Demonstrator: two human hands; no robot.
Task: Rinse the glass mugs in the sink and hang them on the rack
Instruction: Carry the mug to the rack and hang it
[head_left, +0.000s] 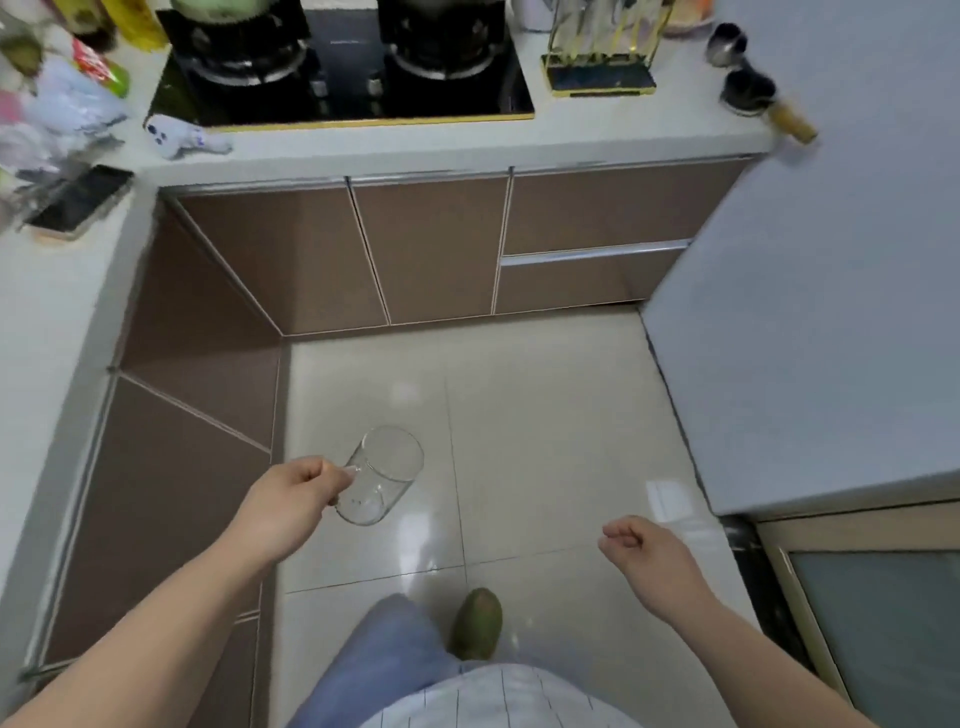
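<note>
- Here, in the head view, our left hand (291, 501) grips the handle of a glass mug (382, 475), held over the floor near the left cabinets.
- The mug lies tilted, its long axis running far-right from our fingers.
- Our right hand (641, 551) hangs loosely curled, holding nothing.
- The gold rack (602, 52) stands far right on the counter (467, 143); we see no sink.

a clear glass mug (382, 475) is held by its handle in the left hand (291, 501), tilted over the tiled floor (545, 441). the right hand (641, 553) is loosely curled and holds nothing. a gas stove (343, 67) is seen on the white counter (467, 143) ahead, above brown cabinets (431, 249).
</note>
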